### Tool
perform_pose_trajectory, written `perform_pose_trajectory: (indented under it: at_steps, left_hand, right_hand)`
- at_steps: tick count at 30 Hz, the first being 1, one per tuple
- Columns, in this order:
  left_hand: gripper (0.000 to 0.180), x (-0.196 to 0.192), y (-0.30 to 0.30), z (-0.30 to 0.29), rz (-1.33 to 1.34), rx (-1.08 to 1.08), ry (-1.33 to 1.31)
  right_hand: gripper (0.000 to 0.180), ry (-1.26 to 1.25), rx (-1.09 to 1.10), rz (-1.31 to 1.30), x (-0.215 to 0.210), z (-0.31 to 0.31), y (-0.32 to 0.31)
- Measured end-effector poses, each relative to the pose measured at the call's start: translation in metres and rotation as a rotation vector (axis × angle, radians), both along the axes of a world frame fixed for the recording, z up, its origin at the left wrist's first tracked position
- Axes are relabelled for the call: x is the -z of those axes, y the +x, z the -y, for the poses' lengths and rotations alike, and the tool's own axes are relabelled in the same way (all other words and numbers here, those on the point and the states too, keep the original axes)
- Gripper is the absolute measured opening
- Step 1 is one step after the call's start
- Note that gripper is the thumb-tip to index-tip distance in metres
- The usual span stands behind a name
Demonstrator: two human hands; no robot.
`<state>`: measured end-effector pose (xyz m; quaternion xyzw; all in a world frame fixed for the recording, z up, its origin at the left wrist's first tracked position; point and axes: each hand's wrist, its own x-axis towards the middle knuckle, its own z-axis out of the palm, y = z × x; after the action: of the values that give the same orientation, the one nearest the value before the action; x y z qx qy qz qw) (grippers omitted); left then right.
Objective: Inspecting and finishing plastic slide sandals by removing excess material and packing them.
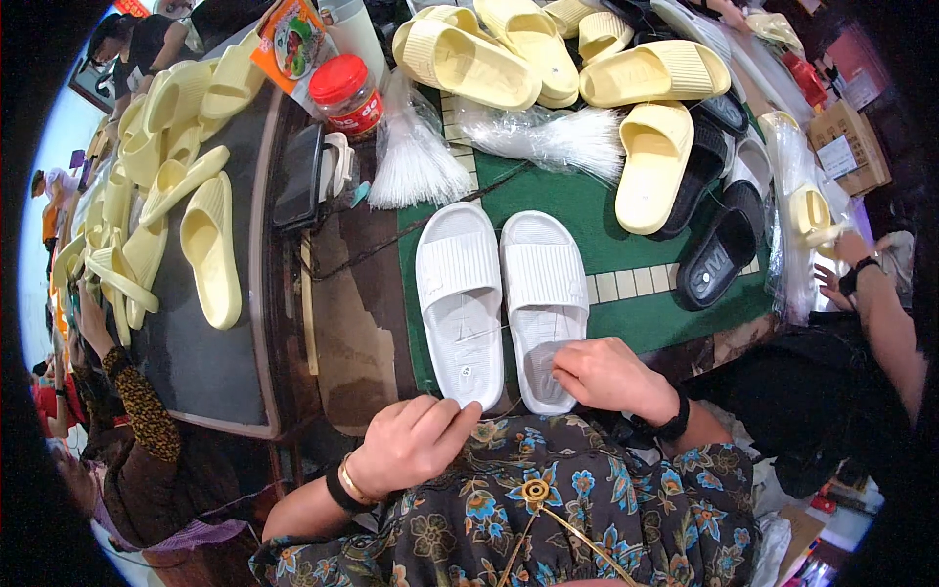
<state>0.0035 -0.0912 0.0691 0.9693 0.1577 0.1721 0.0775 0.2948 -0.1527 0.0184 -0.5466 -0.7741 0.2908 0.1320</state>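
Two white slide sandals lie side by side in front of me, toes pointing away: the left slide point(460, 303) and the right slide point(545, 303). A thin pale strand point(479, 335) stretches across the insoles between them. My left hand point(416, 445) is closed at the heel of the left slide, thumb and finger on its edge. Over the heel part of the right slide, my right hand point(611, 377) is pinched; whatever sits between those fingertips is too small to make out. Beyond the toes lie bundles of thin white plastic ties point(421, 157) in clear wrapping.
Yellow slides point(655, 166) and black slides point(719, 256) pile up on the green mat point(626, 323). At left, more yellow slides point(210, 249) cover a dark table. A red-lidded jar point(344, 93) and a phone point(298, 176) stand nearby. Co-workers' arms point(890, 303) show at both sides.
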Motion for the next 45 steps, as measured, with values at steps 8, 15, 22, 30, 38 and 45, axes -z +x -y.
perform_pose_trajectory:
  at_steps: [8, 15, 22, 30, 38, 45]
  left_hand:
    - [0.036, 0.009, 0.01, -0.004, 0.059, 0.014, 0.0]
    - [0.033, 0.007, 0.017, -0.007, 0.083, 0.05, 0.027]
    - [0.037, 0.012, 0.02, -0.015, 0.07, 0.055, 0.043]
    - [0.033, 0.044, 0.02, -0.027, 0.041, -0.035, -0.015]
    - [0.025, 0.073, 0.035, -0.045, 0.009, -0.348, -0.046]
    - [0.031, 0.073, 0.04, -0.048, 0.042, -0.402, -0.084]
  right_hand:
    - [0.013, 0.023, 0.047, -0.047, 0.003, 0.0, 0.001]
    - [0.014, -0.001, 0.056, -0.004, 0.004, -0.001, 0.003]
    - [0.015, -0.009, 0.056, -0.013, 0.004, -0.003, 0.003]
    - [0.012, 0.015, 0.083, 0.001, 0.005, -0.005, 0.002]
    - [0.034, 0.184, 0.22, -0.099, 0.005, -0.007, -0.006]
    - [0.045, 0.291, 0.212, -0.142, 0.004, -0.011, -0.009]
